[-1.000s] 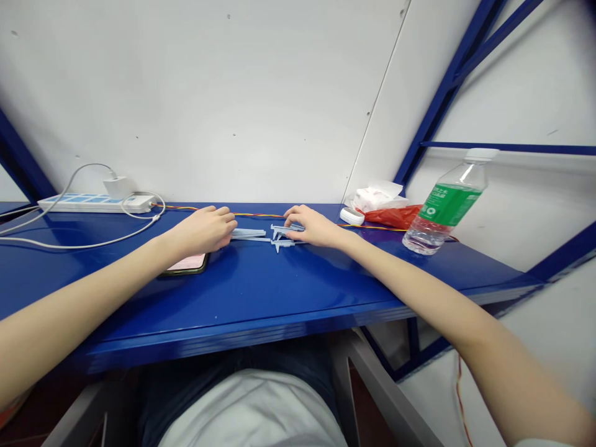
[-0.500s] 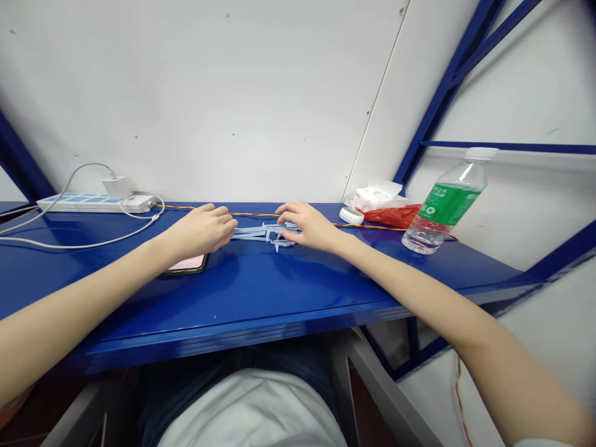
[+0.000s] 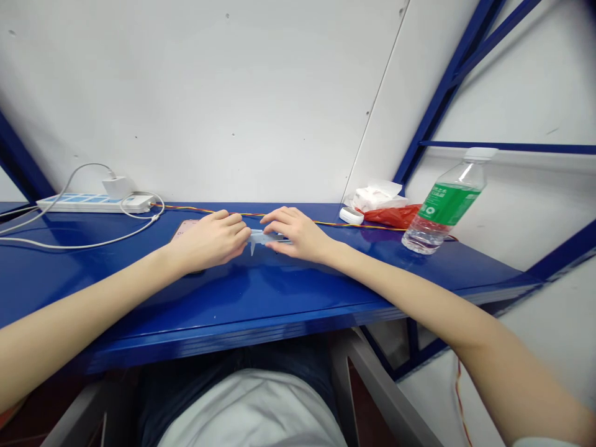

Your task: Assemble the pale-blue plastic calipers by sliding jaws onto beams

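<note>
Ideally, slim pale-blue plastic-looking calipers (image 3: 257, 237) shd be guided level btwn curled L hand (image 3: 215, 239) (9 o'clock, grip hidden) & arched R hand (image 3: 298, 234) (3 o'clock, can't tell if pinching).

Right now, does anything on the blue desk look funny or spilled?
I see no spill. The water bottle seems to lean right, but the blue post behind it slants too, so it's probably just the wide camera view. The caliper is partly hidden.

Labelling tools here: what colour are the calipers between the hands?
The calipers are pale blue, best seen in the head view.
</note>
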### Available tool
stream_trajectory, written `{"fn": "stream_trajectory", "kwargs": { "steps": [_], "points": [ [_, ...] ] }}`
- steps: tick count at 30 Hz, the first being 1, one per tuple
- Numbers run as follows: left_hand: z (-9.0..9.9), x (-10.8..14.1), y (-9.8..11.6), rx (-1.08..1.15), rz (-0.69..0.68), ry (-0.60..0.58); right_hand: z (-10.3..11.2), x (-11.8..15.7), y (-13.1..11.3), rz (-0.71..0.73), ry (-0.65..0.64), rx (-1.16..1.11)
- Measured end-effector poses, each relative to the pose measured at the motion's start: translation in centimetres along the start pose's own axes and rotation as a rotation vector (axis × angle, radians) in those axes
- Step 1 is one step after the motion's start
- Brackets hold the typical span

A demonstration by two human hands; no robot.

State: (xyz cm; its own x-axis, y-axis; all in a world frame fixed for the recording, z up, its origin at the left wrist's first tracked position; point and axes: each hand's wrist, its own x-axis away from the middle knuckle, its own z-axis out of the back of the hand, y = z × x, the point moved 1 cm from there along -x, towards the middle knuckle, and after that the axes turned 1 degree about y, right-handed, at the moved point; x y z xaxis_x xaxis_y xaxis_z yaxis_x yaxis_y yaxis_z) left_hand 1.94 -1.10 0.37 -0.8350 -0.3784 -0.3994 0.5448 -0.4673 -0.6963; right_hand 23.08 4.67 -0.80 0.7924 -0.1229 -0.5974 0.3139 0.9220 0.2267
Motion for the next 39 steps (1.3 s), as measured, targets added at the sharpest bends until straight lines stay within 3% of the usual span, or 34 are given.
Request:
{"fn": "stream_trajectory", "kwargs": {
  "steps": [5,9,17,19,22,27,34,39],
  "points": [
    [0.5,-0.2,0.5,-0.034,0.008,0.072,0.3,0.0,-0.5,-0.006,-0.01,0.078],
    [0.4,-0.2,0.2,-0.016,0.027,0.065,0.4,0.1,-0.3,-0.016,-0.013,0.119],
    [-0.2,0.7,-1.4,-0.002,0.285,-0.108,0.3,0.5,1.8,-0.17,-0.024,0.155],
    [-0.4,0.8,-1.6,0.009,0.298,-0.167,0.4,0.6,1.9,-0.188,-0.021,0.158],
    [-0.4,0.6,-0.9,0.09,0.231,-0.207,0.3,0.4,1.2,-0.152,-0.021,0.139],
    [-0.2,0.2,0.7,0.19,0.18,-0.165,0.1,0.2,-0.3,-0.046,-0.02,0.121],
    [0.2,0.0,0.7,0.352,0.364,-0.17,0.1,0.2,-0.4,0.055,0.013,0.201],
    [1.0,-0.6,1.3,0.531,0.566,-0.249,0.2,0.0,-1.4,0.14,0.048,0.26]
  ]
}}
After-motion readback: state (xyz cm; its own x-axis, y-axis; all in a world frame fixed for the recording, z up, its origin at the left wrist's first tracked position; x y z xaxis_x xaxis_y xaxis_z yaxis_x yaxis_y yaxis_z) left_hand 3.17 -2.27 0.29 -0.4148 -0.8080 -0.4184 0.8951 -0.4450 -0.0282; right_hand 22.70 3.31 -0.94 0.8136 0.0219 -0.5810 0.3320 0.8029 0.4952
